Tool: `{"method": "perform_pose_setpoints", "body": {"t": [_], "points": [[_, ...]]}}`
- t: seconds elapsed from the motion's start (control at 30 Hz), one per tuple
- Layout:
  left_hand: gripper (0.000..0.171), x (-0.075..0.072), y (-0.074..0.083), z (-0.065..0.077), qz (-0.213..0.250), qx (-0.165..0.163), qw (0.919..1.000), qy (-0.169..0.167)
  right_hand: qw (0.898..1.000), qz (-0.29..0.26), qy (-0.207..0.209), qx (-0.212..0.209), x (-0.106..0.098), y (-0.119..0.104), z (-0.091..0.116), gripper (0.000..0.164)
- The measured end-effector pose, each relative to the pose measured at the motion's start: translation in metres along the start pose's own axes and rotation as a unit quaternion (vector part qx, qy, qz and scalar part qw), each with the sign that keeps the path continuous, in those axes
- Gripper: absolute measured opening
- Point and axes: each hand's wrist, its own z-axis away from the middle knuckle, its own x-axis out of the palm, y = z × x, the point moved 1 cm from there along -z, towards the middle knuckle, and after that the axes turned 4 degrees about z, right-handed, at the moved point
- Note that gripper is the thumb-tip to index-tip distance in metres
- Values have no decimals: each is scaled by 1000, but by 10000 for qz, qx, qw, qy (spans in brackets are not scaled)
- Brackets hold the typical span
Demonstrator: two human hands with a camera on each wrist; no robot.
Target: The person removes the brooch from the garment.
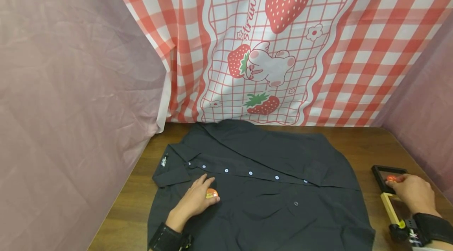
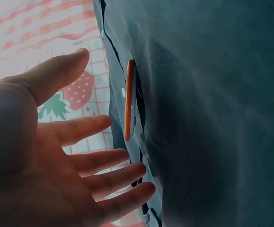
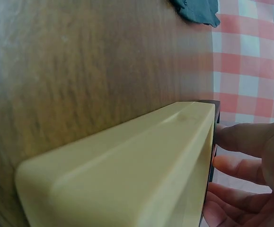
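Note:
A dark button-up shirt (image 1: 255, 211) lies spread on the wooden table, its collar toward the left. On its front sits a round orange badge (image 1: 211, 193), which shows edge-on as a thin orange disc (image 2: 129, 100) in the left wrist view. My left hand (image 1: 194, 200) is beside this badge, thumb and fingers extended and spread apart. At the far right, my right hand (image 1: 415, 192) reaches into a black tray (image 1: 380, 180) with curled fingers. Its fingertips pinch a second orange badge (image 1: 391, 178), mostly hidden by the fingers in the right wrist view.
A cream tray (image 3: 127, 170) adjoins the black one, under my right wrist. Behind the table hangs a red-and-white checked cloth (image 1: 354, 66) with strawberries printed on it. Pale fabric walls (image 1: 70, 85) border both sides. Small white buttons run along the shirt's placket (image 1: 250, 173).

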Motion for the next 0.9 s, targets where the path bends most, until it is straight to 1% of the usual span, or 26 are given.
{"method": "perform_pose_setpoints", "body": {"t": [0.2,0.4,0.53,0.73,0.8,0.9], "points": [[65,0,-1,1,-13,1,10000,-35,10000,71,25,-41,-2,-1,2,34],[65,0,-1,1,0,-53,10000,-64,9998,150,-73,-96,-3,-2,2,32],[65,1,-2,1,-21,-16,10000,-47,9999,77,-89,-97,-4,-2,5,35],[66,1,-2,2,-104,60,9999,-24,9998,-100,-35,-181,-6,-1,11,45],[66,1,-2,2,-111,53,9999,-20,9995,-141,-12,-289,-7,0,11,48],[67,1,-2,2,-98,51,9999,-12,9989,-129,-96,-451,-9,0,11,53]]}}
